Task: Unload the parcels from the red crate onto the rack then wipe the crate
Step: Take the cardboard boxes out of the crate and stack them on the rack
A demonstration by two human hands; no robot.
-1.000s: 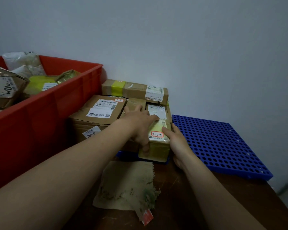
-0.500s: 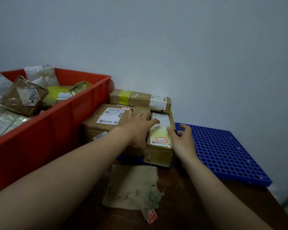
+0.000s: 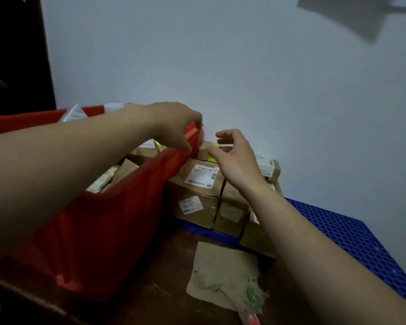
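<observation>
- Head view, counter (image 3: 150, 289): dark brown top set against a pale wall; everything listed below stands on it.
- Head view, red crate (image 3: 117, 219): occupies the counter's left side. It is not unloaded: parcels in the crate (image 3: 108, 177), in brown paper and pale wrapping, lie up to its rim.
- Head view, left grip (image 3: 174, 125): arm reaches across the crate's top to its far right corner. Fingers are curled over that corner of the rim, with the thumb on the near side, pinching the red plastic. The outline is motion-blurred.
- Head view, right grip (image 3: 234, 158): raised above the unloaded boxes, just beside the crate's far right corner. Fingers are loosely bent and spread, holding nothing.
- Head view, blue perforated rack (image 3: 349, 235): lies flat at the counter's far right, along the wall.
- Head view, labelled cardboard box (image 3: 197, 181): stands on the rack's left end, close against the crate's right wall. Smaller cardboard boxes (image 3: 232, 207) stand to its right, touching it.
- Head view, long box (image 3: 270, 167): behind these, against the wall.
- Head view, stained cloth (image 3: 225, 275): lies flat near the counter's front edge, just in front of the boxes.
</observation>
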